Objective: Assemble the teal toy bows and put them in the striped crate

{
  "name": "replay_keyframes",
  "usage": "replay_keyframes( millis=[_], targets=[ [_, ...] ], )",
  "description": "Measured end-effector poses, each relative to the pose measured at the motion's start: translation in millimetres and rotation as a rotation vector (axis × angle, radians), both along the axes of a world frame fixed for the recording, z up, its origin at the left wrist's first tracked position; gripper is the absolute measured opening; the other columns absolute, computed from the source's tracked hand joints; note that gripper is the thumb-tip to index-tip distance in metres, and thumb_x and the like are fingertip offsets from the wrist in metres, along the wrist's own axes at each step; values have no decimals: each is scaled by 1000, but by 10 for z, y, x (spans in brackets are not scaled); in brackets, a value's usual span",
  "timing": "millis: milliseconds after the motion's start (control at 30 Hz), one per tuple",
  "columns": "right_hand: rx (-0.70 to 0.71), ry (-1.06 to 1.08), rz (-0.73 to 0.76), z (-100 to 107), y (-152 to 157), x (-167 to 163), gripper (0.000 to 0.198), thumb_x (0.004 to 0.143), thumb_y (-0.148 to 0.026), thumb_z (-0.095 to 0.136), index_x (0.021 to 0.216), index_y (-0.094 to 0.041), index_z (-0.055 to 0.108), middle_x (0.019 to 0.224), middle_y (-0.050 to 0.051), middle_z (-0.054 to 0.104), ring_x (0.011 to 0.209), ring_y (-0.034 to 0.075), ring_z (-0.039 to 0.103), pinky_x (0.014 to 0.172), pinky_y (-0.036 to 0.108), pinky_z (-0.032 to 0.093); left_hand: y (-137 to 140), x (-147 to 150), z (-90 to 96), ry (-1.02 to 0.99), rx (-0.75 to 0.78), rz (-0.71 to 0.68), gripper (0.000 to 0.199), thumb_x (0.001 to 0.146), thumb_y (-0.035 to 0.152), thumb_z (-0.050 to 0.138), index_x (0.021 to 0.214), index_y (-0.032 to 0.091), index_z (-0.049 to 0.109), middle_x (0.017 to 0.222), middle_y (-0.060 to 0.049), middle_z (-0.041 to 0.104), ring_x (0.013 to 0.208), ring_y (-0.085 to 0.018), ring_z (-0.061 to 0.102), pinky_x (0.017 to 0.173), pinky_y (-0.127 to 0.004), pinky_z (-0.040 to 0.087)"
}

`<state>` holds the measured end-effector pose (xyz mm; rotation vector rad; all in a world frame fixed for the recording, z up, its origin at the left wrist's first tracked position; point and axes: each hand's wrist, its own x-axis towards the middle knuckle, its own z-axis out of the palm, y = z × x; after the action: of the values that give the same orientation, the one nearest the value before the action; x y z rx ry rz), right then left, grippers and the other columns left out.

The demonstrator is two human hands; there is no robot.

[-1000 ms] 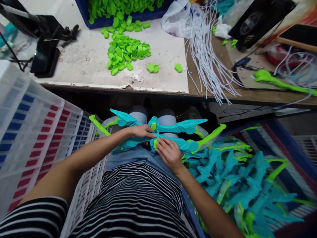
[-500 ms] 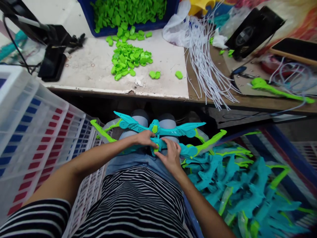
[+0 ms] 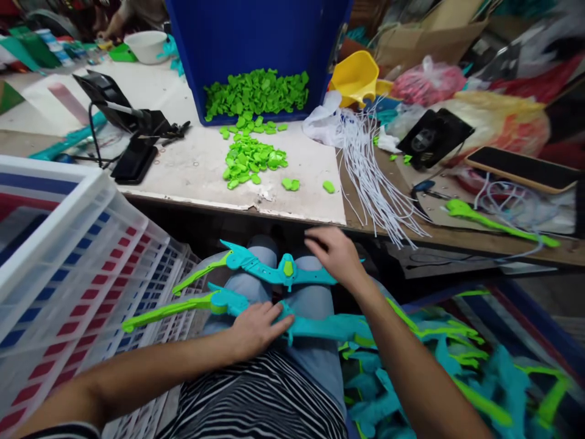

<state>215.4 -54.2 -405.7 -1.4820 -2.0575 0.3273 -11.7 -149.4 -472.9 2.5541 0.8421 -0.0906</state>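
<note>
Two turquoise toy bows with lime-green limbs lie across my lap. The farther bow (image 3: 267, 272) has a lime-green piece (image 3: 288, 268) at its middle. My left hand (image 3: 258, 329) is closed over the middle of the nearer bow (image 3: 315, 326), its thumb and fingers hiding part of the centre. My right hand (image 3: 336, 253) is raised over the right half of the farther bow, just short of the table edge. Its fingers are bent and parted from the thumb, with nothing visible between them. Small lime-green pieces (image 3: 251, 158) lie in a loose pile on the table.
A tipped blue bin (image 3: 256, 42) holds more green pieces. White cords (image 3: 370, 177) hang over the table's edge (image 3: 301, 210). Phones, a black fan and bags lie around. A white crate (image 3: 91, 183) stands left; a bin of turquoise bows (image 3: 493, 390) stands right.
My right hand has left the nearer bow's middle and moved forward toward the table. My left hand stays on that bow. The view has tilted up, showing more of the table's far side.
</note>
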Motion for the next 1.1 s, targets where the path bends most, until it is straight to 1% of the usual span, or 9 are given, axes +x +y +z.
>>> replay_keyframes(
  millis=[67,167,233,333,533,700,833,933,1100],
  targets=[
    [139,-125,-80,115,545,-117,25,86,-27,51,105,-19,67,112,11,66,106,29,53,92,49,41,-32,-49,-98,14,12,39,52,91,18,41,140,38,37,146,-13,35,122,-31,46,94,-48,42],
    [160,-278,-215,143,1198,-297,29,82,-28,58,107,-15,66,115,16,64,109,35,45,88,52,37,12,-76,-154,28,-83,66,69,83,29,59,144,39,28,150,-14,28,131,-36,34,99,-54,36],
    [168,-359,-271,119,1462,-398,31,82,-34,59,103,-13,67,109,19,64,105,36,44,84,52,35,68,-71,-124,22,-192,64,82,77,39,66,146,36,23,146,-15,34,130,-36,35,101,-55,34],
    [177,-460,-235,103,1638,-508,26,84,-32,55,95,-13,68,98,19,65,100,34,43,82,50,33,134,-43,-53,19,-305,83,79,77,46,63,146,33,26,134,-14,47,121,-33,46,99,-52,36],
    [181,-560,128,177,1498,-401,33,86,-15,44,112,-14,64,104,16,65,94,28,49,81,43,38,194,-19,15,30,-350,111,72,80,42,60,145,32,30,131,-14,51,119,-32,49,101,-50,36],
    [124,-405,354,126,1166,33,32,83,-15,44,103,-19,68,108,10,66,100,24,55,87,42,45,335,37,70,38,-538,214,80,82,42,55,149,16,19,137,-17,50,121,-32,51,100,-43,40],
    [224,-162,40,-8,972,167,32,84,-22,46,109,-20,65,112,9,65,106,25,56,92,45,45,444,134,48,60,-616,330,66,83,38,53,141,14,36,127,-16,59,114,-30,57,94,-39,44],
    [246,-186,-230,-111,943,50,33,82,-39,55,101,-16,69,98,14,67,94,30,57,85,47,46,477,178,-20,29,-617,371,58,79,36,57,133,15,47,120,-14,64,107,-29,60,89,-37,46],
    [228,-207,-271,-154,906,-188,26,81,-39,60,91,-18,70,92,12,67,91,29,55,80,46,44,566,165,-215,-140,-667,406,48,77,36,58,120,15,58,102,-9,68,91,-24,61,79,-31,47]
  ],
)
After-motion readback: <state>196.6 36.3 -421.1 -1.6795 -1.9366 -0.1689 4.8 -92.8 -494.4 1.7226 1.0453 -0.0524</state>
